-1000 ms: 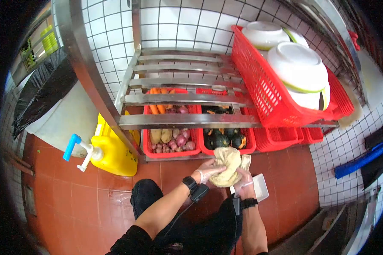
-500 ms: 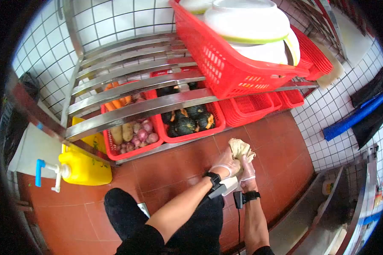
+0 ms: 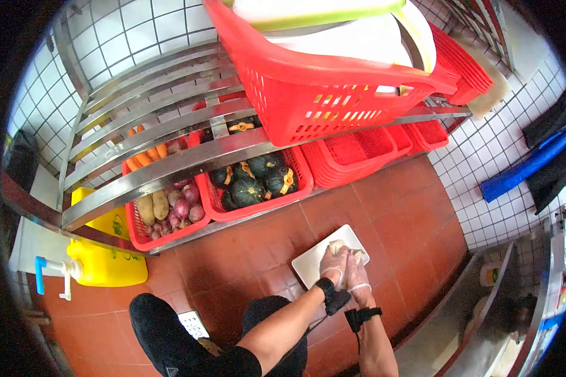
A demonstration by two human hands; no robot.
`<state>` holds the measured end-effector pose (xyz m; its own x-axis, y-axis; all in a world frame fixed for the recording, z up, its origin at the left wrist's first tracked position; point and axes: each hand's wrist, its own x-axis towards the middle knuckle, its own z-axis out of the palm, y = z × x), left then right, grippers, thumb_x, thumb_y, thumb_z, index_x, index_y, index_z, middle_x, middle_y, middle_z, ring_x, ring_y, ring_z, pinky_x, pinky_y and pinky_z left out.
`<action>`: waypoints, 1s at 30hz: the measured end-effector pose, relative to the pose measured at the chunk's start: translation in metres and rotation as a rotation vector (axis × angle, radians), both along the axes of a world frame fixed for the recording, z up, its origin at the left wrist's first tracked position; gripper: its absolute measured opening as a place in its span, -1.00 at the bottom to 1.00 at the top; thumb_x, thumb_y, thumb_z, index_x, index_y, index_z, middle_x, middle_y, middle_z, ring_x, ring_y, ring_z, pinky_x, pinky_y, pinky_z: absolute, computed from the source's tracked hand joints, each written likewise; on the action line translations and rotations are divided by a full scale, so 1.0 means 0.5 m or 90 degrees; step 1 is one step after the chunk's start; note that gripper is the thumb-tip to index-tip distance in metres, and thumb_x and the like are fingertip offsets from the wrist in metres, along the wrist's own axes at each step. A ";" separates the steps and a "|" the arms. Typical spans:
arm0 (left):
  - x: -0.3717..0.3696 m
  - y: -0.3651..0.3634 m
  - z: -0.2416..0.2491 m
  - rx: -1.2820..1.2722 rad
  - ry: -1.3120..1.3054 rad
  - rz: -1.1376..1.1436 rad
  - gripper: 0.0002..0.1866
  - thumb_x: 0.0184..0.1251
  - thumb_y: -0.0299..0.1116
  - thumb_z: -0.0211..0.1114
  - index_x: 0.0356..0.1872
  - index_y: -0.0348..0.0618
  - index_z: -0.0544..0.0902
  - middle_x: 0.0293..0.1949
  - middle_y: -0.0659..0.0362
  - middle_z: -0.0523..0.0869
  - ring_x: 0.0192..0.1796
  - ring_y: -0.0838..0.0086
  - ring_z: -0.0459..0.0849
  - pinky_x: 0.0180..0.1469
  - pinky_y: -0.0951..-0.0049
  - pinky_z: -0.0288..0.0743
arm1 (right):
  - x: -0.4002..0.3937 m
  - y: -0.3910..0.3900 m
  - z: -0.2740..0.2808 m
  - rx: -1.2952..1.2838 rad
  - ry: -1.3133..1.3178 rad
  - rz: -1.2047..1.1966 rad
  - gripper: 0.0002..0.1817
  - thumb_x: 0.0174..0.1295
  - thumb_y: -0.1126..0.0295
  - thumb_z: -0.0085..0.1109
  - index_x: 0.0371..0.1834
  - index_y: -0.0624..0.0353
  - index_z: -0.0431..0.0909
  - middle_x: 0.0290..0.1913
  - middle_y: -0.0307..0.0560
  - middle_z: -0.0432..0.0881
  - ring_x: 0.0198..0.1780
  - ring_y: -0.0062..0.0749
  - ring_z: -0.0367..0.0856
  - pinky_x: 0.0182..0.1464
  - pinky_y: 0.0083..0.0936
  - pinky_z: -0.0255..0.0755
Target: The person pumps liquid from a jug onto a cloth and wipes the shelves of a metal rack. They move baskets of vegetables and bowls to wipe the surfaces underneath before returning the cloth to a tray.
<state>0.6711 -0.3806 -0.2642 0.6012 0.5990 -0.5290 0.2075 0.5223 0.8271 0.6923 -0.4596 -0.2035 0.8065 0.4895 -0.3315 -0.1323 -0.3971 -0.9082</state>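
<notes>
Just below the steel rack's red plastic basket of dark green squashes (image 3: 253, 186), the gloved left hand (image 3: 333, 267) and right hand (image 3: 356, 275) both clutch a crumpled beige cloth (image 3: 348, 249), pressed onto a white rectangular board (image 3: 312, 262) on the floor, wiping seemingly underway.

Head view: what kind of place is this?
Probably a commercial kitchen's storage or prep corner: a steel rack holds red crates of squash, potatoes and onions, with white tiled walls and both gloved hands over a white board.

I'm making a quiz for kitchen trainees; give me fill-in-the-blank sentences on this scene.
1. Both hands press a beige cloth onto a ____ board.
2. The board lies on the ____ tile floor.
3. The squashes sit in a ____ basket.
Missing: white; red; red
</notes>
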 end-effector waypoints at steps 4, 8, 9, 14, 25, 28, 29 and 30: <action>0.008 -0.025 0.002 0.043 0.048 0.043 -0.69 0.47 -0.32 0.20 0.16 -0.16 0.55 0.00 0.10 0.73 0.06 0.35 0.68 0.16 0.35 0.52 | 0.006 -0.058 -0.027 0.161 0.131 -0.043 -0.38 0.54 0.09 -0.01 0.49 0.31 0.25 0.33 0.02 0.49 0.27 -0.34 0.49 0.29 -0.42 0.40; -0.008 -0.031 0.088 -0.085 -0.033 0.060 -0.70 0.48 -0.37 0.16 0.17 -0.11 0.57 -0.01 0.08 0.71 0.05 0.34 0.68 0.16 0.36 0.53 | 0.014 -0.070 -0.089 0.238 0.217 -0.146 -0.43 0.52 0.08 0.00 0.40 0.29 0.35 0.26 0.01 0.54 0.21 -0.28 0.56 0.22 -0.34 0.49; -0.003 -0.049 0.050 0.047 -0.010 -0.006 -0.68 0.47 -0.31 0.17 0.18 -0.11 0.58 0.02 0.04 0.71 0.08 0.28 0.68 0.17 0.32 0.53 | 0.028 -0.078 -0.118 0.207 0.219 -0.157 -0.44 0.53 0.06 -0.03 0.35 0.31 0.40 0.22 0.04 0.57 0.18 -0.25 0.58 0.20 -0.33 0.50; -0.014 -0.047 0.063 0.166 0.161 -0.112 -0.45 0.39 0.14 0.20 0.10 -0.14 0.61 0.03 -0.08 0.72 0.07 0.03 0.70 0.17 0.14 0.51 | 0.023 -0.026 -0.055 -0.050 0.053 -0.030 -0.43 0.55 0.02 -0.08 0.23 0.40 0.50 0.10 0.07 0.66 0.06 -0.30 0.65 0.11 -0.38 0.53; 0.007 -0.058 0.003 -0.005 0.104 0.057 -0.52 0.46 0.02 0.21 0.06 -0.23 0.63 -0.08 -0.01 0.79 -0.02 0.22 0.75 0.09 0.31 0.57 | 0.046 -0.041 -0.119 -0.221 -0.107 -0.075 -0.44 0.47 -0.03 0.00 0.09 0.31 0.62 -0.03 0.39 0.70 -0.01 0.14 0.70 0.07 -0.19 0.51; 0.007 -0.058 0.029 -0.026 0.130 0.060 -0.49 0.46 0.07 0.18 0.06 -0.21 0.64 -0.07 -0.04 0.78 0.02 0.15 0.73 0.11 0.26 0.55 | 0.027 -0.019 -0.024 -0.270 -0.143 -0.020 -0.48 0.46 0.00 0.01 0.07 0.29 0.62 -0.02 0.38 0.69 0.02 0.18 0.68 0.09 -0.20 0.50; 0.013 -0.061 0.017 -0.021 0.124 0.072 -0.48 0.44 0.10 0.17 0.06 -0.19 0.64 -0.09 -0.06 0.78 0.03 0.08 0.73 0.11 0.20 0.55 | 0.041 -0.028 -0.050 -0.263 -0.151 -0.007 -0.50 0.46 0.02 0.03 0.07 0.29 0.62 -0.02 0.38 0.69 0.02 0.20 0.67 0.10 -0.19 0.50; 0.022 -0.064 -0.001 -0.014 0.117 0.084 -0.46 0.43 0.13 0.16 0.05 -0.17 0.65 -0.10 -0.07 0.78 0.04 0.01 0.73 0.10 0.15 0.55 | 0.055 -0.033 -0.075 -0.255 -0.159 0.005 -0.52 0.45 0.04 0.04 0.07 0.28 0.62 -0.02 0.38 0.68 0.02 0.21 0.66 0.10 -0.18 0.50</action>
